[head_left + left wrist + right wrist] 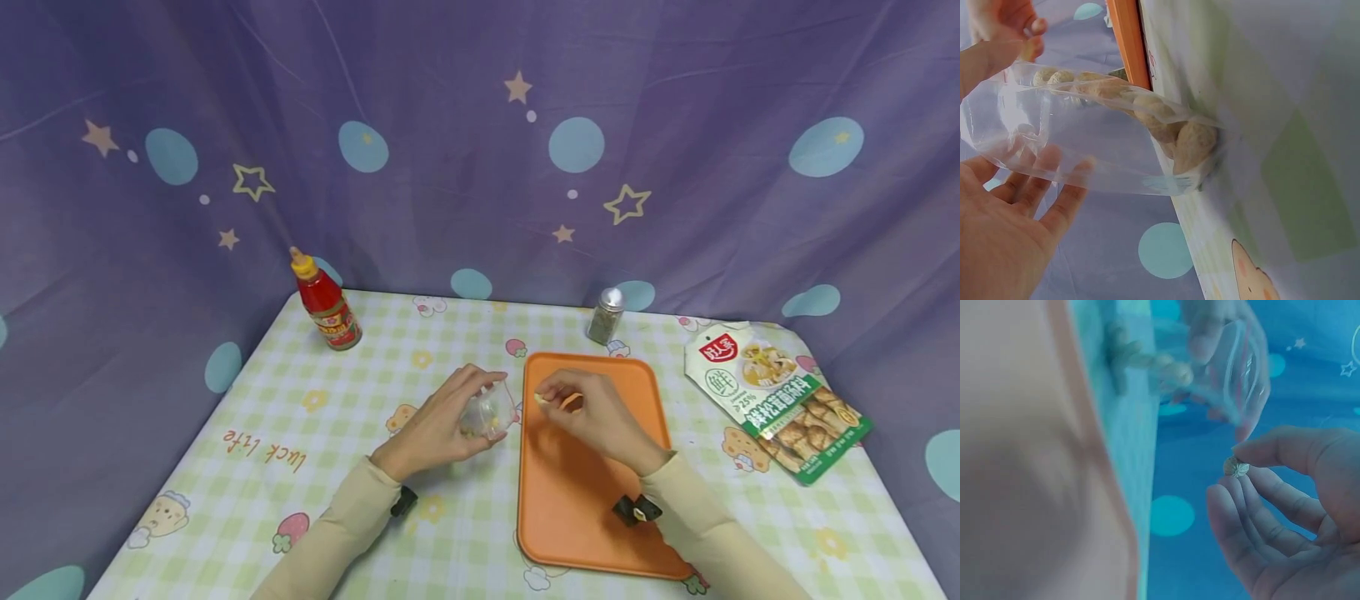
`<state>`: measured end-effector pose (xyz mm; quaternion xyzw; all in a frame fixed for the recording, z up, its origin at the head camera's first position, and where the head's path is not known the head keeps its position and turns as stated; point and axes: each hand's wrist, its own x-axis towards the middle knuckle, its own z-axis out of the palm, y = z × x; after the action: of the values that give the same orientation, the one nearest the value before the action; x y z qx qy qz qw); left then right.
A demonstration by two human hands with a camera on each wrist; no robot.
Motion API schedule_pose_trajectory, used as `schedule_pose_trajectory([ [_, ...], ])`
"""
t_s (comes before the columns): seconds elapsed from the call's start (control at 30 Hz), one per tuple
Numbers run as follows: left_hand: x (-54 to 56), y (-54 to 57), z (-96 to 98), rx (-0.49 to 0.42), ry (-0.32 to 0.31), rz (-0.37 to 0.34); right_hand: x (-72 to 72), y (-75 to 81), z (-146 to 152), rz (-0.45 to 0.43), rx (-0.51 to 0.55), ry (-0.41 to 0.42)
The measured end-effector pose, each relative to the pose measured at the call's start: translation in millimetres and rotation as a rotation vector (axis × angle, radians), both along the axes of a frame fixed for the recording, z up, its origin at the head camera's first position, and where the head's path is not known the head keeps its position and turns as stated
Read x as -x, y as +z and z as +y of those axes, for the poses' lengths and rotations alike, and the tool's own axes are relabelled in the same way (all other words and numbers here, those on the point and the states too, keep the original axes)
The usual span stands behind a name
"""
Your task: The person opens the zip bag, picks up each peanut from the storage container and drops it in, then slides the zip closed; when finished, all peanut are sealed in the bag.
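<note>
My left hand point(442, 421) holds a clear plastic bag point(489, 412), its thumb and fingers spread round the bag's mouth. Several peanuts in their shells point(1195, 147) lie inside, most of them toward the bag's bottom and along one side. The bottom of the bag is close to the tablecloth, left of the orange tray point(558, 533). Over the tray, my right hand point(596, 417) pinches one peanut point(1235, 467) between thumb and fingertips, with its ridged end showing in the right wrist view. That hand is a short way right of the bag's mouth.
A red sauce bottle point(327, 308) with a yellow cap stands at the back left. Behind the tray is a spice shaker point(606, 317). A green-and-white mushroom seasoning packet point(780, 400) lies at the right. A purple curtain point(450, 217) hangs behind the table.
</note>
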<state>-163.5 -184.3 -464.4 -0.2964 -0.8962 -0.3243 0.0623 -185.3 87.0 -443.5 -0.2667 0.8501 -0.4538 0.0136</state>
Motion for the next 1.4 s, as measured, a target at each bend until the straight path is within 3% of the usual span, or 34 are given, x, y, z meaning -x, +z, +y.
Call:
schedule_pose_trajectory([
  [0.43, -0.9, 0.2, -0.4, -0.026, -0.016, -0.011, -15.1, 18.9, -32.4, -0.014, 0.026, 0.069],
  [0.77, 0.3, -1.4, -1.0, -0.038, -0.044, -0.019, -18.6, 19.1, -39.5, -0.017, -0.025, 0.123],
  [1.07, -0.1, -1.6, -0.9, -0.027, -0.033, -0.021, -21.3, 21.0, -41.5, -0.053, -0.034, 0.156],
  [1.4, -0.9, 0.1, -0.7, -0.03, -0.029, -0.023, -18.6, 22.5, -33.7, -0.029, 0.005, 0.097],
])
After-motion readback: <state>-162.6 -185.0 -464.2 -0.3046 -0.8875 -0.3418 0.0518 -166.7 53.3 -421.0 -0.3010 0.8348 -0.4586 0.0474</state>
